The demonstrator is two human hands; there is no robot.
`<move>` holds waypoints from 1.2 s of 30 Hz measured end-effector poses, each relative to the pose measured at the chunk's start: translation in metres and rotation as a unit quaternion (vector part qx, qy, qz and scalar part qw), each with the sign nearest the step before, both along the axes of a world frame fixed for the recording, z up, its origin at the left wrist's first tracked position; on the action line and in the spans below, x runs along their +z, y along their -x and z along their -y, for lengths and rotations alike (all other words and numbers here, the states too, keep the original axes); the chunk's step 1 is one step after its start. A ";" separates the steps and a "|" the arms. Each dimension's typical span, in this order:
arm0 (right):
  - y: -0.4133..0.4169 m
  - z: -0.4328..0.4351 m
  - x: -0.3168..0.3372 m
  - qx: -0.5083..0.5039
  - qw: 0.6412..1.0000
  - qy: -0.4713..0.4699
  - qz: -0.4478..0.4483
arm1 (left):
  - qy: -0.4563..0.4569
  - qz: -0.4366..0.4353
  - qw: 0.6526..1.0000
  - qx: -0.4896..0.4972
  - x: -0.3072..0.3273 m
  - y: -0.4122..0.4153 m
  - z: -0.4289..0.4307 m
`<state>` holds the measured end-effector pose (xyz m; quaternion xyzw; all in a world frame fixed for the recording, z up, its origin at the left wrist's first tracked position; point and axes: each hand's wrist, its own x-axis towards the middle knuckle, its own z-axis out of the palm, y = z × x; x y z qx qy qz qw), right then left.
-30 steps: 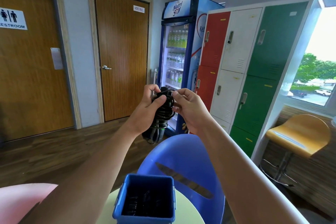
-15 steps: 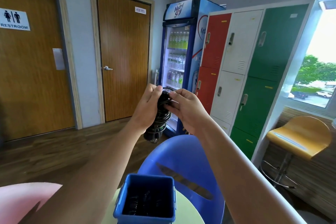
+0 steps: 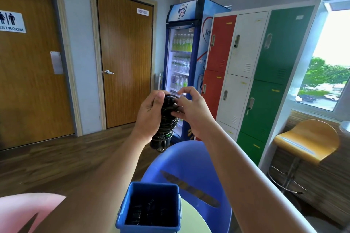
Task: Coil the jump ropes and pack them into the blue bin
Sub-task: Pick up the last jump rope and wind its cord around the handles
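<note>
A black jump rope [image 3: 167, 123], wound into a tight bundle, hangs in the air at chest height in front of me. My left hand [image 3: 149, 113] grips the bundle from the left, thumb over its top. My right hand [image 3: 191, 108] pinches the rope near the top of the bundle, with the index finger raised and curled. Below, at the bottom centre, the blue bin [image 3: 151, 187] stands on a pale round table [image 3: 195, 219]. Dark coiled rope lies inside the bin.
A blue plastic chair [image 3: 191, 166] stands just behind the table. A pink chair [image 3: 24, 208] is at the lower left. A drinks fridge [image 3: 187, 62], coloured lockers [image 3: 251, 66] and a yellow stool [image 3: 308, 142] line the right side. Two wooden doors are on the left wall.
My right hand's fingers have shifted around the top of the bundle, the index finger lifting. The left hand keeps its grip and the bundle stays at about the same height.
</note>
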<state>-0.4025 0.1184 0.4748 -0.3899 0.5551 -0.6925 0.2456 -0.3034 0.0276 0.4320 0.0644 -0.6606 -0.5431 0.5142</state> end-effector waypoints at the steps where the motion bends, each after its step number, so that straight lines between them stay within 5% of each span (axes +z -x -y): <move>1: 0.000 0.000 0.001 -0.005 1.000 -0.006 -0.027 | -0.004 -0.003 1.000 -0.001 0.000 0.000 0.001; 12: -0.007 -0.001 -0.013 -0.123 0.944 -0.047 -0.301 | -0.125 -0.062 0.989 0.039 -0.007 0.006 0.000; 22: -0.002 -0.008 -0.018 -0.074 0.960 -0.035 -0.269 | -0.157 -0.044 0.985 0.060 -0.006 0.014 -0.002; 36: -0.004 0.001 -0.030 -0.107 0.972 -0.038 -0.207 | -0.196 0.036 0.978 -0.065 -0.014 0.006 -0.002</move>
